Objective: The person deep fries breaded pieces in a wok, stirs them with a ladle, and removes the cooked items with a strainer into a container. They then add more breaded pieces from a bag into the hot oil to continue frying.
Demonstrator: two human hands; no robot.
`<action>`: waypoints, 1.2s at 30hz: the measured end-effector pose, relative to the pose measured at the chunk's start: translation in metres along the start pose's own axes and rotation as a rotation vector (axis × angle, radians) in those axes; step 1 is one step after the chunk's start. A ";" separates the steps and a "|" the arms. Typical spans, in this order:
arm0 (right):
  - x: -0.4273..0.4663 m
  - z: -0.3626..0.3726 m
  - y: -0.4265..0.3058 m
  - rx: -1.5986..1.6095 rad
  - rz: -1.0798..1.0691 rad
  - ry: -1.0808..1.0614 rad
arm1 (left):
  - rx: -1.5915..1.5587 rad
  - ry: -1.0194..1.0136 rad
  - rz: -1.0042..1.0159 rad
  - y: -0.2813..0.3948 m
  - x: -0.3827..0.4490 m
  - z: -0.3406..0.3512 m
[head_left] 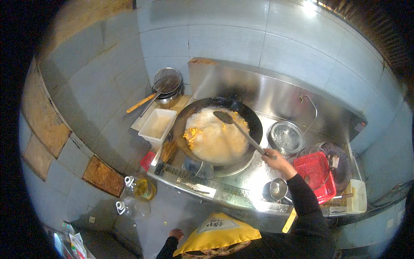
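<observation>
My right hand grips the long handle of a metal wok ladle or spatula, whose dark head is over the far middle of a big black wok. Pale foam fills most of the wok. Golden fried pieces gather at its left side, with a few more along the far right edge of the foam. What lies under the foam is hidden. My left hand hangs low beside the yellow apron, away from the stove; its fingers are too small to make out.
Mesh strainers rest on pots at back left, above a white plastic tub. A lidded round pot, red basket and small metal ladle are on the right. An oil bottle stands on the floor, left.
</observation>
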State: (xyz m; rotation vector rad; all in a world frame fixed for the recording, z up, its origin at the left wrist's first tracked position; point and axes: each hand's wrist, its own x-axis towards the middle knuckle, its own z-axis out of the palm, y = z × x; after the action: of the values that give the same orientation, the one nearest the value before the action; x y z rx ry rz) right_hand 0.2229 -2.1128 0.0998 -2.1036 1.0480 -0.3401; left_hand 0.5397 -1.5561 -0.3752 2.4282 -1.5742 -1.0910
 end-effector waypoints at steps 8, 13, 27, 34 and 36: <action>0.050 0.002 0.039 0.129 0.276 -0.164 | 0.226 -0.149 0.041 0.016 -0.047 0.029; 0.091 0.067 0.032 1.338 0.712 -0.757 | 0.106 -0.231 -0.235 0.037 -0.079 0.046; 0.062 -0.011 -0.021 0.374 0.028 -0.542 | 0.270 -0.293 -0.330 0.076 -0.061 0.038; 0.050 0.081 -0.010 -0.502 -0.302 -0.108 | -0.156 -0.052 -0.165 0.039 0.002 -0.033; 0.020 0.068 -0.004 -0.631 -0.245 -0.125 | -0.448 -0.013 -0.360 0.036 0.016 -0.053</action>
State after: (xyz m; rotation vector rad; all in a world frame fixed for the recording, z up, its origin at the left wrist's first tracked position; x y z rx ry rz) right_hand 0.2740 -2.0921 0.0542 -2.7857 0.8973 0.0205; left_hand 0.5454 -1.6034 -0.3293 2.4261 -0.7859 -1.3355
